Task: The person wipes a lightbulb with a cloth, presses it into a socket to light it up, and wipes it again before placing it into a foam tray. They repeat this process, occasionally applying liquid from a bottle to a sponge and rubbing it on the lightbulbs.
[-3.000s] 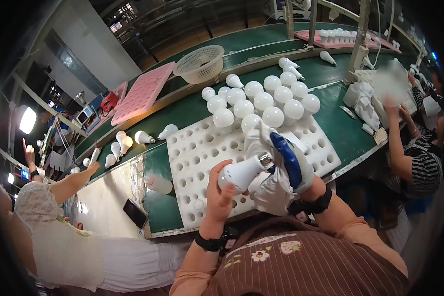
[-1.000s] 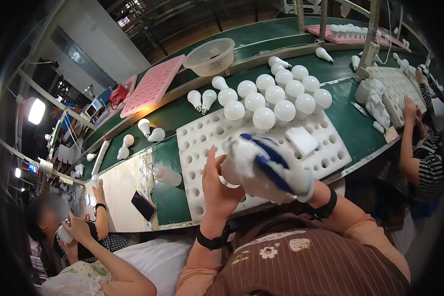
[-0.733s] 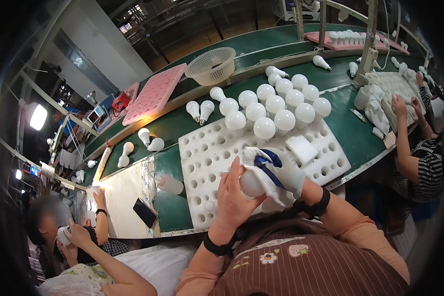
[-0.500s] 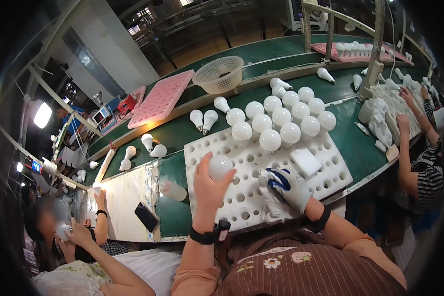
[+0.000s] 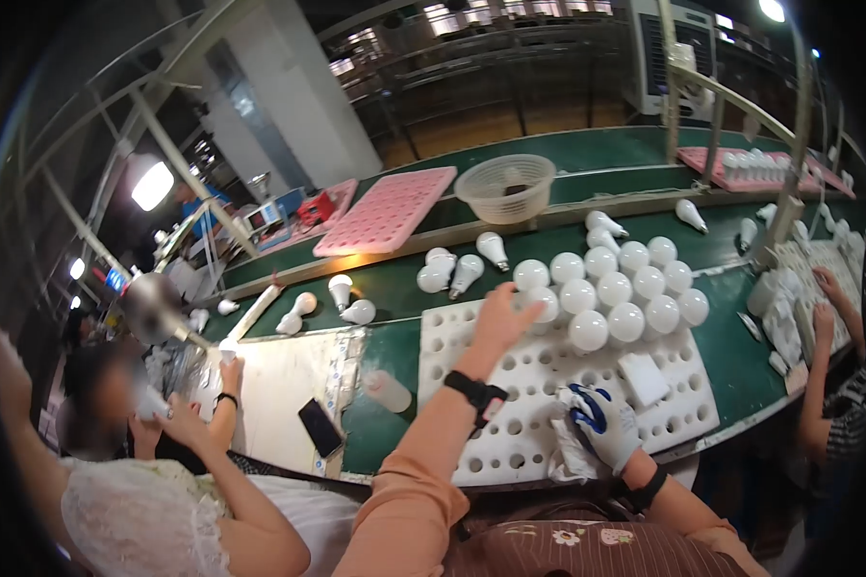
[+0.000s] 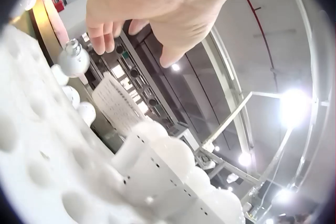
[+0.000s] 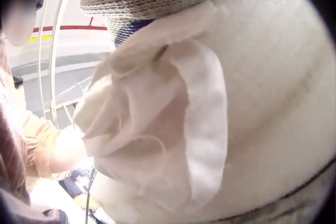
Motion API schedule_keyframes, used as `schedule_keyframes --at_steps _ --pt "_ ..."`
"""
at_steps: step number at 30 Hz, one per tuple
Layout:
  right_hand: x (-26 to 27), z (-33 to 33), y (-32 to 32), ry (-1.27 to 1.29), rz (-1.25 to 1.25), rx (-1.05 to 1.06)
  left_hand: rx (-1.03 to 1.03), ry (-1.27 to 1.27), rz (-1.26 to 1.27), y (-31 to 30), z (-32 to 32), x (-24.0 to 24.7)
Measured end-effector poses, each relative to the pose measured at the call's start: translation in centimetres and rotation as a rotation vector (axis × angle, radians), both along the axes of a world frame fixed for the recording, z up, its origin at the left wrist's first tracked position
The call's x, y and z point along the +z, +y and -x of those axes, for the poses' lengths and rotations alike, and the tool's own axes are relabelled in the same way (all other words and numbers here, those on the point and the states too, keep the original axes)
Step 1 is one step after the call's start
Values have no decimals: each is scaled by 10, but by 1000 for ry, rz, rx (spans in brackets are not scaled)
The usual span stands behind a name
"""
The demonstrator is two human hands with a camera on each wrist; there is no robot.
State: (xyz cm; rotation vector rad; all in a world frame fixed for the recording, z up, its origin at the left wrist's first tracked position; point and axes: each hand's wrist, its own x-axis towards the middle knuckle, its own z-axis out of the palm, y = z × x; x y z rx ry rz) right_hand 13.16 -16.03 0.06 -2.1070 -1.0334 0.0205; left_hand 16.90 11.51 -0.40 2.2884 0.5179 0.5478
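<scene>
In the head view my bare left hand (image 5: 503,322) reaches over the white foam tray (image 5: 510,423), its fingers right at a white light bulb (image 5: 546,305) in the front left of the standing group. The left wrist view shows that hand (image 6: 163,14) with fingers apart and nothing between them. My right hand (image 5: 608,433) wears a white and blue glove and grips a crumpled white cloth (image 5: 572,452) over the tray's front right part. Cloth folds (image 7: 152,129) fill much of the right wrist view and hide the gloved fingers.
Loose bulbs (image 5: 467,274) lie on the green belt behind the tray. A white foam block (image 5: 644,379) sits on the tray. A bottle (image 5: 387,391) and a phone (image 5: 319,428) are to the left. Beyond stand a plastic basket (image 5: 506,207) and a pink tray (image 5: 387,212). People work on both sides.
My left hand had a bulb, rubbed it in the cloth, and has since let go of it and moved toward the group. Another bulb now lies behind the tray's left corner. The right hand lowered the cloth.
</scene>
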Motion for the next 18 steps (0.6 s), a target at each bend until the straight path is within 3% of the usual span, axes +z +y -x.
schedule_keyframes --at_steps 3,7,10,12,14,15,16,18 --pt "-10 -2 0 -52 -27 9 -83 35 38 -29 -6 5" --pt "-8 -1 0 -36 -47 7 -39 45 -6 -39 0 22" --pt "-9 -1 1 -10 -90 48 11 -130 -19 -35 14 30" --pt "-18 -4 -1 -1 -137 53 -97 -171 346 -30 26 38" --pt "-29 -8 -4 106 -304 77 -159 -179 391 -26 45 42" --pt "-35 -14 -11 103 -353 109 -221 -103 613 -31 65 54" --pt "-51 -11 -14 440 -579 49 -282 -27 834 -37 82 63" --pt "3 -4 -1 800 -725 140 -310 2 1040 -60 113 58"
